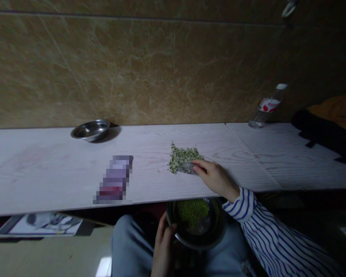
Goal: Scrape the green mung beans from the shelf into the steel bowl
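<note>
Small green beans, which look like mung beans, lie scattered in a patch on the counter. My right hand pinches a thin, greyish, see-through flat piece at the near edge of this patch; its exact kind I cannot make out. Below the counter's front edge, a metal bowl sits at my lap with more green beans inside. My left hand grips the bowl's left rim, thumb toward the inside and fingers around the outside.
A shallow steel bowl stands near the wall at left. A blurred-out phone-like object lies on the white wood-grain counter. At right are a clear plastic bottle and dark and orange cloth. Printed sheets lie beneath the counter.
</note>
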Motion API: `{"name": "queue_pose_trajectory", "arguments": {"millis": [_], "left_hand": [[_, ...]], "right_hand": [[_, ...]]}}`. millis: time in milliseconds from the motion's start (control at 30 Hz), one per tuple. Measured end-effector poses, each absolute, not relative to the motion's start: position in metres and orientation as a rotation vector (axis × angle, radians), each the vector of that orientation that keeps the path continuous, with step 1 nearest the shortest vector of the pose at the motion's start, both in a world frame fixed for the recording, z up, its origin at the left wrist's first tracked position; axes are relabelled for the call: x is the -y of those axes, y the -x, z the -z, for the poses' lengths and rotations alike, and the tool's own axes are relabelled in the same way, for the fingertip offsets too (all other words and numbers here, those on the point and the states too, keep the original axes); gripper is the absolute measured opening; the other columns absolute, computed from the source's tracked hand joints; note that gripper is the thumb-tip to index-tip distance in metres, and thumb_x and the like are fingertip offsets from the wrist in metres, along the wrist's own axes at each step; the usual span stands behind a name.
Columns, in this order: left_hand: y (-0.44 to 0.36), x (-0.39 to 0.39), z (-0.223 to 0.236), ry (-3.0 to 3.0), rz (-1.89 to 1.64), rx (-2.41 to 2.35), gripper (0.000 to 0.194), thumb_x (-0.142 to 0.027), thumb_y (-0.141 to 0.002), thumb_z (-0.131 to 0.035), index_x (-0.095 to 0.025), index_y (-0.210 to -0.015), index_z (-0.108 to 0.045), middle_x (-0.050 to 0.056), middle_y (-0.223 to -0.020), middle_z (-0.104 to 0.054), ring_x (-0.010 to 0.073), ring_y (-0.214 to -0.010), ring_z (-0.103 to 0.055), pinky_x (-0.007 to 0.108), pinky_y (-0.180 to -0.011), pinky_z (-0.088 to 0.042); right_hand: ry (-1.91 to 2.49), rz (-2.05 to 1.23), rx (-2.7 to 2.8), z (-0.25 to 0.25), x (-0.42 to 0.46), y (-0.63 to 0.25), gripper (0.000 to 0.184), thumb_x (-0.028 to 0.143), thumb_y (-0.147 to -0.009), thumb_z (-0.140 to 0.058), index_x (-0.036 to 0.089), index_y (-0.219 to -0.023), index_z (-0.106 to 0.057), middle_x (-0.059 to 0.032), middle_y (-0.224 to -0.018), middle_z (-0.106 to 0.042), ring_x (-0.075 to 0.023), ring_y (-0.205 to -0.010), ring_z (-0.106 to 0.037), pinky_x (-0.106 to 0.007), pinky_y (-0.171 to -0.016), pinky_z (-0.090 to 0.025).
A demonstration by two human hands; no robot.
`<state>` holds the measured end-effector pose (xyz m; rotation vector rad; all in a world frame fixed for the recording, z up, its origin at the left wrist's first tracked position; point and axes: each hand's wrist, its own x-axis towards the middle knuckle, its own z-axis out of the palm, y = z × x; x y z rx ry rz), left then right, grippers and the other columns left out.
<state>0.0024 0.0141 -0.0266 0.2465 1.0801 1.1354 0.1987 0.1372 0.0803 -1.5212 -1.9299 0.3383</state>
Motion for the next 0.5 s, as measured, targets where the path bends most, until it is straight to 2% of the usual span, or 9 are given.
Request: {"name": "queue_pose_trajectory", "arguments": {"millis": [100, 200, 333, 500], "left_hand": [[0.0, -0.02, 0.024, -0.243, -1.117, -1.095, 0.071, -0.032, -0.073, -0.068, -0.023, -0.141, -0.05, 0.009, -0.119, -0.072, 0.0293, -0.113, -0.064, 0.038, -0.095, -0.048], [0.003, -0.027, 0.018, -0.261, -1.084, -1.091, 0.071, -0.033, -0.075, -0.066, -0.025, -0.143, -0.048, 0.01, -0.122, -0.07, 0.0297, -0.11, -0.066, 0.04, -0.097, -0.048], [0.01, -0.035, 0.014, -0.268, -1.044, -1.097, 0.068, -0.035, -0.074, -0.068, -0.026, -0.14, -0.052, 0.011, -0.129, -0.067, 0.0316, -0.117, -0.062, 0.043, -0.101, -0.046], [0.019, -0.04, 0.017, -0.285, -1.01, -1.224, 0.066, -0.04, -0.071, -0.073, -0.027, -0.135, -0.057, 0.009, -0.125, -0.068, 0.032, -0.125, -0.057, 0.043, -0.103, -0.045]], "right_hand": [[1.514, -0.323, 1.929, -0.082, -0.142, -0.201, 0.025, 0.02, -0.093, -0.055, 0.024, -0.112, -0.07, -0.0039, -0.107, -0.077, -0.0209, -0.097, -0.072, -0.034, -0.087, -0.056], [1.517, -0.32, 1.914, -0.085, -0.143, -0.203, 0.024, 0.021, -0.093, -0.054, 0.024, -0.11, -0.071, -0.0035, -0.107, -0.077, -0.0203, -0.098, -0.072, -0.032, -0.088, -0.055], [1.495, -0.302, 1.848, -0.086, -0.144, -0.208, 0.023, 0.025, -0.093, -0.054, 0.025, -0.108, -0.072, -0.0033, -0.104, -0.077, -0.0195, -0.095, -0.072, -0.031, -0.086, -0.055], [1.455, -0.294, 1.677, -0.075, -0.151, -0.212, 0.023, 0.03, -0.091, -0.057, 0.022, -0.108, -0.072, -0.0057, -0.102, -0.077, -0.0205, -0.092, -0.072, -0.031, -0.078, -0.059]]}}
